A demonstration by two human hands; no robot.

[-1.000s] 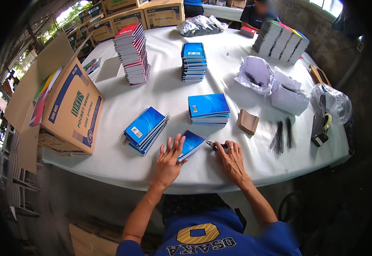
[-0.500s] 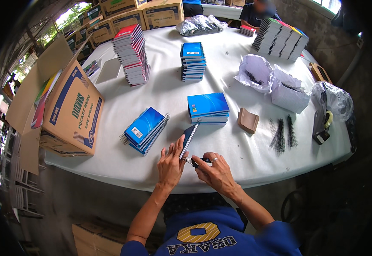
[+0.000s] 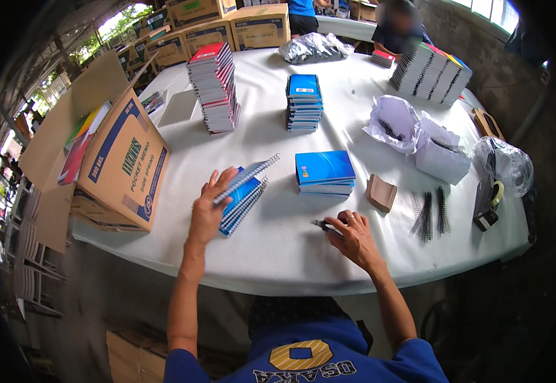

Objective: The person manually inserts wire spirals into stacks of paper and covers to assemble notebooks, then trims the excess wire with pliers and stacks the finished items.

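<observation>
My left hand (image 3: 208, 210) grips a spiral notebook (image 3: 245, 176), tilted, its wire coil jutting past the far end of the spine. Directly beneath it lies a short pile of blue spiral notebooks (image 3: 241, 203). In my right hand (image 3: 357, 240), closed round the handles, is a pair of pliers (image 3: 321, 225), its jaws pointing left just above the table. Beyond the pliers sits a stack of blue notebooks (image 3: 324, 168). A brown curved block (image 3: 381, 193) stands to the right of that stack, and loose black wire coils (image 3: 427, 217) lie farther right.
An open carton (image 3: 125, 169) fills the table's left side. Farther back rise a red notebook stack (image 3: 214, 89) and a taller blue stack (image 3: 304, 102). Paper-wrapped coils (image 3: 441, 153) and a tape dispenser (image 3: 487, 198) are on the right. A person (image 3: 398, 32) sits across the table.
My left hand has carried the spiral notebook left, from in front of me to over the short pile. My right hand, still holding the pliers, has moved right, away from the notebook.
</observation>
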